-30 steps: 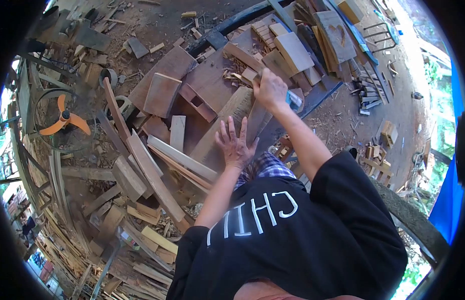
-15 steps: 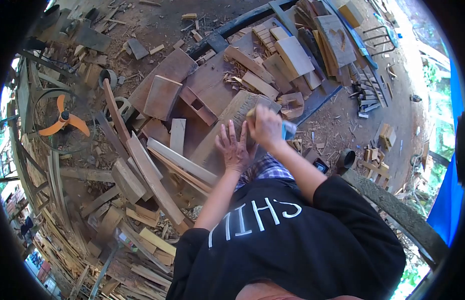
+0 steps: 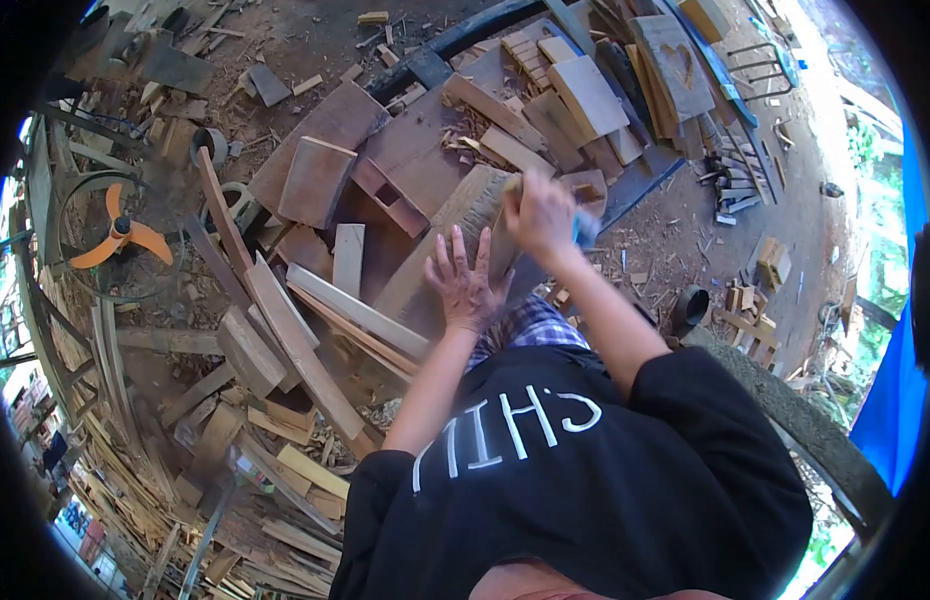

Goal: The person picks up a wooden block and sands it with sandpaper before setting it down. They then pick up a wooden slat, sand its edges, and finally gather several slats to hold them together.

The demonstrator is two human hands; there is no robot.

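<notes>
Wood plank [image 3: 437, 255], grey-brown and rough-faced, lies slanted across the scrap pile. Its near end is under your palm and its far end runs past your fingertips.

Left hand [image 3: 465, 285]: fingers spread wide and flat on the plank, holding nothing. Judged to be pinning the plank so it cannot slide on the loose pieces beneath.

Right hand [image 3: 540, 212]: just beyond your left fingertips, fist closed around a tool [image 3: 586, 229] at the plank's upper edge. A blue end shows behind the knuckles. What kind of tool it is cannot be told.

Beside your left thumb a pale slat [image 3: 357, 312] lies next to the plank. Beyond your left fingers is a small open frame [image 3: 390, 195]. Well off to the little-finger side stands an orange fan [image 3: 120, 232].
</notes>
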